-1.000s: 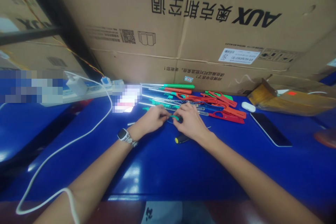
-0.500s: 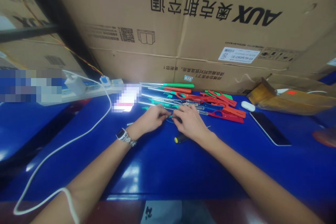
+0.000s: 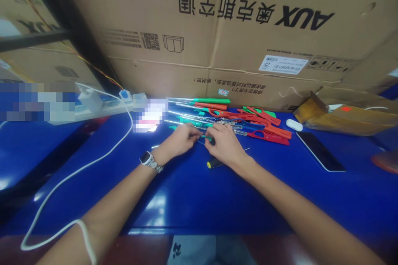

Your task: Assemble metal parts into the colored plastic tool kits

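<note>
My left hand (image 3: 183, 138) and my right hand (image 3: 224, 143) meet close above the blue table, thumbs and fingertips pinched. Between them shows a small green plastic part (image 3: 205, 136), held from both sides; its exact shape is mostly hidden by the fingers. A screwdriver (image 3: 214, 162) with a black and yellow handle lies under my right hand, its shaft partly covered. Just beyond my fingers lie green plastic pieces with metal rods (image 3: 183, 114) and several red and orange stick-lighter handles (image 3: 269, 136). Clear tubes and thin wires (image 3: 236, 126) rest among them.
A large cardboard box (image 3: 199, 16) walls off the back of the table. At right are a black-screened phone (image 3: 320, 151), a white earbud case (image 3: 294, 125) and a torn carton (image 3: 342, 120). A white cable (image 3: 77, 170) runs from a power strip (image 3: 108, 107) across my left forearm.
My fingertips have parted slightly, and more of the green part shows between them. Otherwise the hands and the things on the table stay nearly the same.
</note>
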`<state>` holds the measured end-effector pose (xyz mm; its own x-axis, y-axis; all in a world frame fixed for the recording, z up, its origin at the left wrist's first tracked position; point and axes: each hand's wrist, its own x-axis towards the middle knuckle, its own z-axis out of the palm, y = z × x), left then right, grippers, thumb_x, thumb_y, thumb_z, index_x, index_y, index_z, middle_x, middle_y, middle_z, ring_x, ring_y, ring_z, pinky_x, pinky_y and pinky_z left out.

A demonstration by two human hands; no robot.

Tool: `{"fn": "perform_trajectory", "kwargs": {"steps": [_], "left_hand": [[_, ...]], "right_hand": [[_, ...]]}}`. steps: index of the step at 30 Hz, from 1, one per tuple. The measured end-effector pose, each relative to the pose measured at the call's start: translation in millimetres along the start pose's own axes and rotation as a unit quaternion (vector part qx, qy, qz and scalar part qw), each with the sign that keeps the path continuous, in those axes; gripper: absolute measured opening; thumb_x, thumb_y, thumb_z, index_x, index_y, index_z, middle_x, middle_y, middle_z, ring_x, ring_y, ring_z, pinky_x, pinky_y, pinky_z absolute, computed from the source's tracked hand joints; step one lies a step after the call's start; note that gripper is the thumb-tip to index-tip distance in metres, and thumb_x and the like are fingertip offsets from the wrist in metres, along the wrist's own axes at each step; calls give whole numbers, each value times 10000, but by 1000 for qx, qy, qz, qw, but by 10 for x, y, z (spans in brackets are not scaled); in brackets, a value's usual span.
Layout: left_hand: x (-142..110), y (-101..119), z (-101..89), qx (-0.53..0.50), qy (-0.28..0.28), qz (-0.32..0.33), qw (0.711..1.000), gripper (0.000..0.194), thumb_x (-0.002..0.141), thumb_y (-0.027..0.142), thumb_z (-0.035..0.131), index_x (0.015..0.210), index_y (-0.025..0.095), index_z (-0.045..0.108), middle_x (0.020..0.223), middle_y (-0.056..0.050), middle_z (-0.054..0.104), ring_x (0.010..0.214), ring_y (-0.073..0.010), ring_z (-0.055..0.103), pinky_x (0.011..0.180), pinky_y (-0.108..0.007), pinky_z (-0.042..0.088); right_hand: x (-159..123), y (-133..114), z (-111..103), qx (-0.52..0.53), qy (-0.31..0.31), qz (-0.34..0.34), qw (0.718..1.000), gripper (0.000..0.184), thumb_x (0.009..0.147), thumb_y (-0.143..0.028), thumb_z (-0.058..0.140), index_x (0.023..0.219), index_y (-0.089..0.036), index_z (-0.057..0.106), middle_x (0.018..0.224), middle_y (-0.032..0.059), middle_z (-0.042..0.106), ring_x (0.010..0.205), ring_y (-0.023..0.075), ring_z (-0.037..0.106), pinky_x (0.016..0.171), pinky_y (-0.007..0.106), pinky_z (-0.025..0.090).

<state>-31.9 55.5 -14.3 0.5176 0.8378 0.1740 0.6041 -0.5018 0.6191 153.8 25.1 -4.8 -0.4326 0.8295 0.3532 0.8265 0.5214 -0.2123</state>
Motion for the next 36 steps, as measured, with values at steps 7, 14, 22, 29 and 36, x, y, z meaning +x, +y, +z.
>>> {"fn": "perform_trajectory", "kwargs": {"steps": [7, 14, 22, 29, 36], "left_hand": [[8, 6, 6, 3, 6, -16, 1000, 275, 863, 88, 551, 1014, 164, 768, 928, -73, 689, 807, -178, 639, 788, -296, 510], [6, 35, 3, 10, 7, -13, 1000, 262, 856, 80, 570, 1009, 163, 766, 908, -67, 695, 793, -171, 633, 760, -284, 499], [34, 72, -29, 46, 13, -9, 999, 193, 858, 87, 597, 935, 163, 757, 824, -39, 709, 697, -147, 616, 679, -257, 465], [85, 0, -65, 94, -7, 41, 995, 140, 878, 131, 610, 873, 159, 747, 790, -49, 713, 697, -164, 622, 658, -260, 442], [83, -23, -116, 143, -48, 94, 984, 175, 912, 141, 559, 923, 154, 733, 894, -76, 696, 782, -186, 633, 725, -287, 462]], "right_hand": [[10, -1, -8, -13, -3, 1, 1000, 70, 834, -158, 580, 832, -186, 644, 856, 68, 649, 864, 234, 572, 796, 357, 353], [7, -21, -51, -39, -27, 5, 999, 88, 850, -157, 568, 833, -178, 652, 874, 60, 641, 904, 230, 571, 779, 341, 329], [12, -4, -12, -19, -12, 21, 1000, 77, 824, -145, 571, 841, -179, 639, 874, 58, 641, 880, 222, 566, 762, 329, 339], [4, -2, -7, -5, -15, 41, 999, 76, 830, -163, 574, 858, -182, 642, 895, 52, 618, 781, 194, 567, 756, 320, 384], [-12, 1, -5, 15, -20, 57, 998, 97, 832, -156, 561, 880, -184, 640, 916, 55, 591, 732, 175, 551, 699, 295, 405]]}}
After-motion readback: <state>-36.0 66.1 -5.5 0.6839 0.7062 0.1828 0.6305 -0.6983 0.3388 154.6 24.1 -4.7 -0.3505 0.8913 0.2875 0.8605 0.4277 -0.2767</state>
